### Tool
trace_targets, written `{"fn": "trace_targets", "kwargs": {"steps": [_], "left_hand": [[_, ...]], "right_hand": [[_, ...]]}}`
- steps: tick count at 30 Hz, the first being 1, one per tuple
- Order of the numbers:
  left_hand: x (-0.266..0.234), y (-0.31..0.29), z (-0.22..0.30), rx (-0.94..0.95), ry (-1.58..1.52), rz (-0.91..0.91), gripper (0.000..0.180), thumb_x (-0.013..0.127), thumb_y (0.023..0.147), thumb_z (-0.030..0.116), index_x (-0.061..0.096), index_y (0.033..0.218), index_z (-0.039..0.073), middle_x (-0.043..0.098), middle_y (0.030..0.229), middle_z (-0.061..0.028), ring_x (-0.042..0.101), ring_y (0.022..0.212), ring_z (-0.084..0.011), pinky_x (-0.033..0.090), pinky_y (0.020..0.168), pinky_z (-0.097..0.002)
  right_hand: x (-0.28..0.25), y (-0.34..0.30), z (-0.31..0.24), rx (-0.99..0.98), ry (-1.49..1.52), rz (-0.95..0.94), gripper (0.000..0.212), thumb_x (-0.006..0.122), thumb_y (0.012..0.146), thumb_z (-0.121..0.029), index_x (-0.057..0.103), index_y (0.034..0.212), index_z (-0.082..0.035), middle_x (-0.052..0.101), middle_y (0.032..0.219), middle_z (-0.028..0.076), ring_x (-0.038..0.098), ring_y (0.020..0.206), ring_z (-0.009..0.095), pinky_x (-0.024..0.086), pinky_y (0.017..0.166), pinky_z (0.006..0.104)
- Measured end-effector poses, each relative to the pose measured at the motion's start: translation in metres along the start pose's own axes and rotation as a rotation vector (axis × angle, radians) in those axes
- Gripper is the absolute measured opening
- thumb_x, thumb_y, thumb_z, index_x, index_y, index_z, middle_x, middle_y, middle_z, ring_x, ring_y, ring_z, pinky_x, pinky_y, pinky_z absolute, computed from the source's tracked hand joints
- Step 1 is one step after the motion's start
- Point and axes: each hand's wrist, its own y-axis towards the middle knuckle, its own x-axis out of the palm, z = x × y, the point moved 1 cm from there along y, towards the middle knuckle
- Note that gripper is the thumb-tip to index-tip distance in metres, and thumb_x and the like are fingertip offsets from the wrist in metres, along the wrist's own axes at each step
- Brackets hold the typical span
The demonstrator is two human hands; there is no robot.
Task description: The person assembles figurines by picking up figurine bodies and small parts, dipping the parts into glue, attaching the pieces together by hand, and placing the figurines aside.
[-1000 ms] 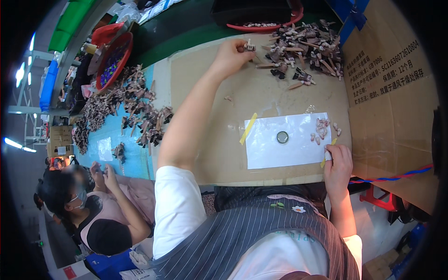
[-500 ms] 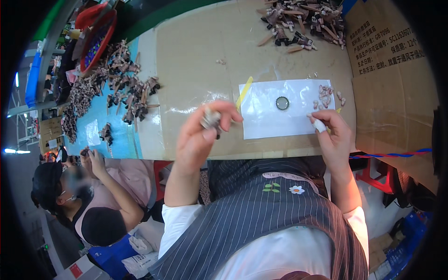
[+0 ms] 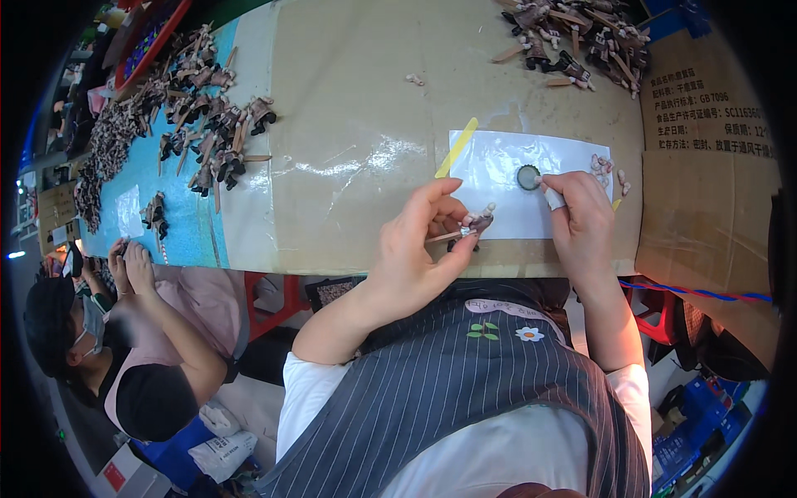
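A small figurine (image 3: pixel 479 222) with a brownish body, pale parts and a wooden stick is held in the closed fingers of my left hand (image 3: pixel 423 241), over the table's near edge. My right hand (image 3: pixel 579 214), white tape round one finger, pinches at the right rim of a metal bottle cap (image 3: pixel 528 177). What its fingertips hold, if anything, is too small to make out. The cap rests on a white sheet (image 3: pixel 490 178), which has several small pale pink pieces (image 3: pixel 601 170) at its right side. A yellow strip (image 3: pixel 457 148) lies across the sheet's left edge.
Piles of similar figurines on sticks (image 3: pixel 573 41) lie at the far right and at the left (image 3: pixel 217 137). A printed cardboard box (image 3: pixel 706 199) borders the table on the right. At the left, a co-worker (image 3: pixel 158 332) handles something small beside a blue mat (image 3: pixel 178 228).
My left hand has moved right with the figurine, toward the sheet. My right hand has moved left to the bottle cap's rim. The whole view has shifted a little.
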Motion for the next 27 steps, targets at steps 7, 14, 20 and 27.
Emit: {"fn": "trace_targets", "kwargs": {"steps": [7, 14, 20, 27], "left_hand": [[0.0, 0.005, -0.005, 0.485, 0.437, 0.152, 0.063, 0.07, 0.072, -0.009, 0.043, 0.128, -0.004, 0.064, 0.095, -0.0136, 0.065, 0.08, -0.0222, 0.051, 0.069, -0.03], [0.0, 0.002, -0.002, 0.526, 0.544, 0.156, 0.06, 0.069, 0.071, -0.012, 0.047, 0.126, -0.005, 0.064, 0.095, -0.0147, 0.065, 0.08, -0.0259, 0.053, 0.07, -0.0325], [0.001, -0.002, 0.005, 0.53, 0.564, 0.194, 0.055, 0.066, 0.072, -0.011, 0.051, 0.125, -0.005, 0.062, 0.093, -0.0163, 0.063, 0.081, -0.0296, 0.051, 0.072, -0.0368], [-0.014, -0.006, 0.0, -0.002, -0.116, 0.013, 0.039, 0.061, 0.087, -0.004, 0.052, 0.125, -0.004, 0.063, 0.102, -0.0116, 0.063, 0.092, -0.0179, 0.051, 0.083, -0.0297]], "right_hand": [[-0.005, -0.002, -0.004, -0.003, 0.022, 0.03, 0.035, 0.052, 0.065, 0.013, 0.064, 0.095, -0.001, 0.059, 0.087, 0.014, 0.058, 0.084, 0.032, 0.046, 0.074, 0.039], [-0.006, -0.005, -0.001, 0.007, 0.053, 0.057, 0.034, 0.05, 0.065, 0.013, 0.063, 0.094, 0.0, 0.06, 0.087, 0.014, 0.058, 0.084, 0.033, 0.047, 0.074, 0.0389], [-0.005, -0.002, -0.002, 0.001, 0.051, 0.035, 0.032, 0.052, 0.065, 0.012, 0.063, 0.092, -0.001, 0.06, 0.086, 0.015, 0.058, 0.084, 0.034, 0.046, 0.073, 0.0407], [-0.001, 0.002, -0.004, -0.038, -0.028, -0.018, 0.029, 0.054, 0.065, 0.01, 0.062, 0.091, 0.0, 0.059, 0.084, 0.015, 0.057, 0.082, 0.033, 0.046, 0.073, 0.0417]]}}
